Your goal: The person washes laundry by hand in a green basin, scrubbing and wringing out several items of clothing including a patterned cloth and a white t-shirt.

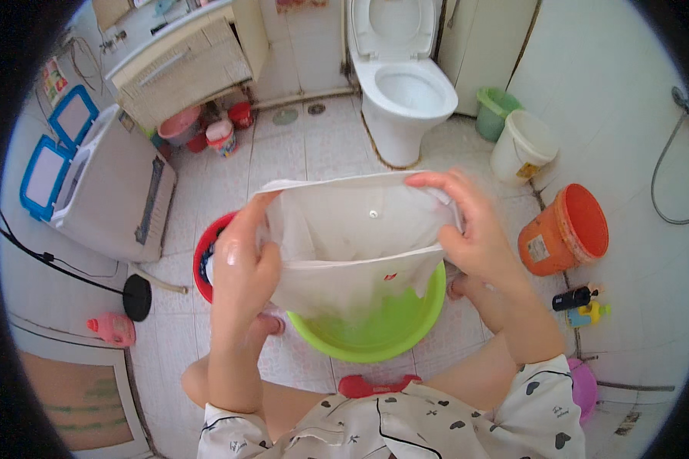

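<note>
A wet white cloth garment [339, 281] hangs from both of my hands, its top opening stretched wide towards me. A small round button or snap [373, 214] shows on the inside of the far panel. The near panel bears a little red tag [390, 276]. My left hand [241, 258] grips the left edge of the opening, with a white wet patch, perhaps suds, on its back. The right edge is held by my right hand [471, 224]. Below the cloth stands a lime-green basin [364, 350]; the garment covers its far part and hangs partly into it.
Partly behind my left hand, a red basin [198, 261] holds dark patterned cloth. An orange bucket [542, 244], a white bucket [519, 152] and bottles [574, 298] line the right wall. A toilet [402, 97] stands ahead, a twin-lid washing machine [115, 183] left. A red stool [373, 387] shows beneath me.
</note>
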The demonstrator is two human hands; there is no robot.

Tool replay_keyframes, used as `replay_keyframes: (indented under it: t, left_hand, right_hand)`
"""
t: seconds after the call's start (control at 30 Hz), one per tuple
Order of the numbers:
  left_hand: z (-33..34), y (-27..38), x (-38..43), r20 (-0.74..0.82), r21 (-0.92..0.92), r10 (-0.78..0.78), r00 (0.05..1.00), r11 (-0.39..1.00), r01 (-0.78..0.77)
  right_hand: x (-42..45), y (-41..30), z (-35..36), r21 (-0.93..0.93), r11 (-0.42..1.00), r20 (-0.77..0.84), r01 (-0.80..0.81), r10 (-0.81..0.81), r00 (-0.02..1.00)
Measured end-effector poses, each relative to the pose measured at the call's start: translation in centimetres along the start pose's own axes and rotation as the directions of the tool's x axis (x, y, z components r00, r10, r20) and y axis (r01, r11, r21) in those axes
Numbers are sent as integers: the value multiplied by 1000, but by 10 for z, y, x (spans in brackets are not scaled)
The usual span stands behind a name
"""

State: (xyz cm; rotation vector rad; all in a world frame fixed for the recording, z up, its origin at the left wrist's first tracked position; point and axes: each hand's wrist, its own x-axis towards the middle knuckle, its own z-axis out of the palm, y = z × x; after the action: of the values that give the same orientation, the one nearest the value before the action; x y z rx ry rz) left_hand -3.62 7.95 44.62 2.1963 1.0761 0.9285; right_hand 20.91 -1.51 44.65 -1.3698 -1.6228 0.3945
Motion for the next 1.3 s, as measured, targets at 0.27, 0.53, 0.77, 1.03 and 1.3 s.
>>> replay_keyframes:
  t: [0.27,0.53,0.77,1.03,1.3]
  left_hand:
    - [165,-154,-57,356,406,-479,802,853,329]
    - [298,-220,-144,291,577,-511,809,768,277]
    - [332,-258,-168,308,653,-493,814,732,196]
    - [351,-280,-130,567,694,-590,575,718,53]
    - [330,-285,-51,472,585,-631,616,747,317]
  right_hand:
    - [-93,185,135,-203,918,227,-341,383,895]
    - [-176,265,260,-705,652,326,-280,648,689]
    - [-205,298,286,-669,684,264,-290,583,768]
    - [-192,346,284,-699,612,265,-370,702,661]
    - [-137,385,262,-627,642,293,-442,719,630]
